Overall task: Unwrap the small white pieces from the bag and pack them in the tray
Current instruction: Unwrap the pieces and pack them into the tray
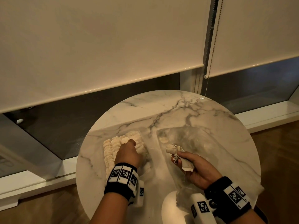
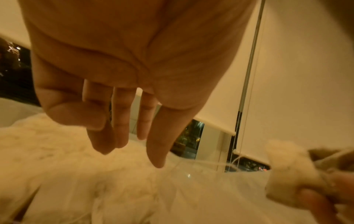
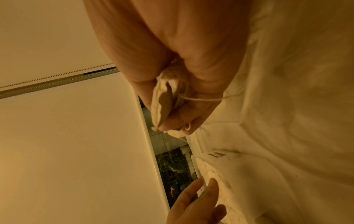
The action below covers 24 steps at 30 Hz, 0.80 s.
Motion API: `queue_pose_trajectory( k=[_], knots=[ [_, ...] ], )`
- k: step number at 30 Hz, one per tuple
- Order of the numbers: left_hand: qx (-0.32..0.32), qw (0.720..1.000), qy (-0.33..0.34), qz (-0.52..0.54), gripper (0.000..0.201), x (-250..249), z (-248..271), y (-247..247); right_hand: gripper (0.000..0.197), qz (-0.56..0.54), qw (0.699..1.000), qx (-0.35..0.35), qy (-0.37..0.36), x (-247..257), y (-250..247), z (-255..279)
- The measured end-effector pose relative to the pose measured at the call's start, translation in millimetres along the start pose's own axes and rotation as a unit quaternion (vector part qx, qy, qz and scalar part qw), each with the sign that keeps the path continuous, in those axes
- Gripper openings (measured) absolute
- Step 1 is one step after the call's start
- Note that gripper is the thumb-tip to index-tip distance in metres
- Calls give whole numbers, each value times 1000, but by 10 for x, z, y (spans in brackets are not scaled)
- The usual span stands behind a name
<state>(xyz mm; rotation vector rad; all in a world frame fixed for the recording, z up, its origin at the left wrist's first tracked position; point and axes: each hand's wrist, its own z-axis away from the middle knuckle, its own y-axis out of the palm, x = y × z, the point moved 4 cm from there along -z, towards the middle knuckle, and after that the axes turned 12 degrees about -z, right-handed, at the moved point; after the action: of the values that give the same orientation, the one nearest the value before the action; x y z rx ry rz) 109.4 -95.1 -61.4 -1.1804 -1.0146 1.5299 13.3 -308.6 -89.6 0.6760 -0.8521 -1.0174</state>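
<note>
Room: window with cream roller blinds [image 1: 97, 46] pulled most of the way down, a bead chain [image 1: 212, 46] hanging between them, dark glass below, wood floor at the lower corners.
Counter: round marble-patterned counter [image 1: 169, 110] with grey veins, seen from above in the head view.
Tray: clear plastic tray [image 1: 142, 135] on the left half of the counter, its edges hard to make out; rows of small white pieces [image 1: 111, 147] are packed in it side by side.
Left hands: the left hand [image 1: 127, 152] is over the tray, knuckles up, fingertips down on the packed pieces; in the left wrist view its fingers [image 2: 157, 144] are straight and slightly spread, holding nothing.
Bag: clear plastic bag [image 1: 202, 139] lies flat on the right half of the counter, just beside the tray, wrinkled, one white piece [image 1: 163, 139] showing through it near its far left corner.
Right hands: the right hand [image 1: 195, 168] is over the near edge of the bag, thumb and fingers pinching a crumpled white wrapper [image 1: 186, 165] with thin string trailing from it.
Loose piece: another small white piece [image 1: 171, 149] with string [image 1: 179, 147] lies just beyond the right fingertips, on the bag's left edge.
Wrists: black bands with black-and-white square markers on both wrists.
</note>
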Motion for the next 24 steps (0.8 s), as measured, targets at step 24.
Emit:
queue_pose_trajectory(
  k=[24],
  knots=[
    [99,984,108,-106,49,-19,181,576,56,6,1000,-1,2,-73,-40,-52]
  ],
)
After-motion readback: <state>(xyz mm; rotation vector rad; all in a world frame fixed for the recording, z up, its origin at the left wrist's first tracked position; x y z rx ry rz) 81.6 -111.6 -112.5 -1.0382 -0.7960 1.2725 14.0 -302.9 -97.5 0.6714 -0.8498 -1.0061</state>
